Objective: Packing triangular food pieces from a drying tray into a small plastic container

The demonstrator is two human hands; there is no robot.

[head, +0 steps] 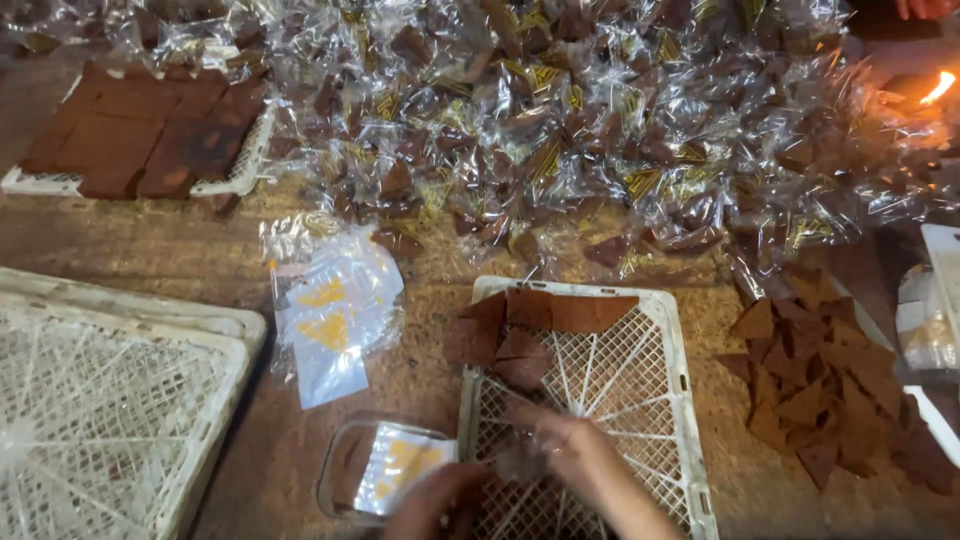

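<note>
Over the near end of the white mesh tray, both hands met above the lattice. The right hand had its grip closed narrow on a small clear wrapper, too blurred to tell whether a brown piece already sat inside. The left hand came up from the bottom edge beside it; whether its grip held anything could not be told. The wrapper's long axis seemed to run roughly left to right, though the blur left its open end uncertain.

By the look of it, the step in hand was bagging a single piece. The next move would call for a steady pinch on the wrapper's mouth and a fresh piece from the tray.

Those brown triangular pieces lay at the tray's far end. Just left of the tray stood a clear plastic tub of flat printed bags, with a loose stack of bags beyond it on the tabletop. Filled wrapped pieces heaped along the far edge. An empty white crate filled the near left corner, and unwrapped pieces were piled at the right.
</note>
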